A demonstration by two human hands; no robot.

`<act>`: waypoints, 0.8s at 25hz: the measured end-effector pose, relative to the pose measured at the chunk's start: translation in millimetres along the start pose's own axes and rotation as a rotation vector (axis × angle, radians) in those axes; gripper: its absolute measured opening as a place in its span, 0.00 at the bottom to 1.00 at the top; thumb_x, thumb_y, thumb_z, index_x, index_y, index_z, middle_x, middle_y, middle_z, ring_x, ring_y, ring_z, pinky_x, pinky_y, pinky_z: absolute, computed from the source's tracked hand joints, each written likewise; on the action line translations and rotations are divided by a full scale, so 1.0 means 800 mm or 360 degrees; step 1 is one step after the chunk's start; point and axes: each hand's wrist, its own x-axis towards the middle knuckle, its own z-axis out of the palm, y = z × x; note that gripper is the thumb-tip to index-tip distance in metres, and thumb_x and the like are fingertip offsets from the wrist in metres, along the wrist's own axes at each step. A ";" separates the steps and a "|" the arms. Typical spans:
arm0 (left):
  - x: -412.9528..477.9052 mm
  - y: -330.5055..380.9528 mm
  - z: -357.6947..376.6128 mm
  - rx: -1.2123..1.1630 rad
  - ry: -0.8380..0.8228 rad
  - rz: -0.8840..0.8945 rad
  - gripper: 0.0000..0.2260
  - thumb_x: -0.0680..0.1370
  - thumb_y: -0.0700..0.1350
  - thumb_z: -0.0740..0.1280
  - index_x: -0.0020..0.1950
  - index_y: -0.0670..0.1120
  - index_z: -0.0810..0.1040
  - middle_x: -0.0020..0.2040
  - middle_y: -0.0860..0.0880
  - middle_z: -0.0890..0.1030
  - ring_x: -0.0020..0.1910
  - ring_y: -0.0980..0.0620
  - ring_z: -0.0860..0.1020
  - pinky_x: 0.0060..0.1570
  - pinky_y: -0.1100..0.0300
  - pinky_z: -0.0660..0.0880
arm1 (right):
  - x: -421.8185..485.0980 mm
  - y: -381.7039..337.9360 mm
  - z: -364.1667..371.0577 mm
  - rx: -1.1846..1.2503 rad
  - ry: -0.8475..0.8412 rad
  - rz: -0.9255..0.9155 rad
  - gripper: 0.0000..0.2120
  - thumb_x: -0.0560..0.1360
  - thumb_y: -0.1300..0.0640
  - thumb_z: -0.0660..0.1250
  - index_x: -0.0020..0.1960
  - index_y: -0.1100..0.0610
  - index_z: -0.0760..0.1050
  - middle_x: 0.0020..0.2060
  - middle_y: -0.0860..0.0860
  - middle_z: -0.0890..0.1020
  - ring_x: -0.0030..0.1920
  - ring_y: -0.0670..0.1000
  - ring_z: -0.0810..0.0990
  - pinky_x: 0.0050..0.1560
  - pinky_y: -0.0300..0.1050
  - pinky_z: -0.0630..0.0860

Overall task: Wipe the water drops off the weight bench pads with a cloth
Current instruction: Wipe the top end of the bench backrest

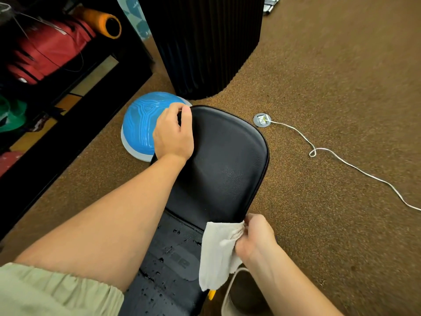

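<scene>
The left hand (pixel 174 133) curls over the far corner of the upper pad (pixel 227 160), its fingertips out of sight behind the edge. The left forearm (pixel 109 215) covers one side of the lower pad (pixel 173 270), which the bottom edge cuts off. The cloth (pixel 218 252) hides that pad's other edge and most fingers of the right hand (pixel 255 240). The pad's grey print is unreadable. A yellow bit (pixel 211 294) below the cloth, perhaps frame, shows too little to name.

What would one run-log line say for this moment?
left hand: grips upper pad edge | right hand: holds cloth | lower pad: wet with drops
</scene>
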 end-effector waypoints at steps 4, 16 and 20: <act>0.000 0.001 -0.001 -0.0003 -0.0005 0.0020 0.20 0.83 0.59 0.51 0.52 0.49 0.79 0.47 0.54 0.80 0.50 0.53 0.78 0.53 0.50 0.76 | -0.007 -0.021 -0.014 -0.0170 -0.0298 0.0258 0.11 0.82 0.64 0.62 0.51 0.73 0.76 0.44 0.66 0.85 0.43 0.65 0.84 0.46 0.62 0.83; 0.002 -0.004 0.001 -0.0030 0.0010 0.0014 0.18 0.83 0.58 0.54 0.49 0.51 0.78 0.45 0.55 0.79 0.48 0.53 0.78 0.53 0.47 0.77 | 0.019 0.000 -0.048 -0.0411 -0.0786 0.0317 0.18 0.82 0.54 0.61 0.55 0.66 0.85 0.50 0.62 0.86 0.47 0.60 0.87 0.60 0.58 0.75; 0.003 -0.003 -0.001 -0.0034 0.0003 0.0009 0.17 0.83 0.58 0.53 0.48 0.52 0.77 0.44 0.56 0.79 0.48 0.52 0.78 0.52 0.47 0.77 | 0.030 0.006 -0.075 -0.0387 -0.0702 0.0385 0.24 0.79 0.52 0.67 0.71 0.64 0.75 0.65 0.64 0.80 0.65 0.66 0.80 0.73 0.61 0.67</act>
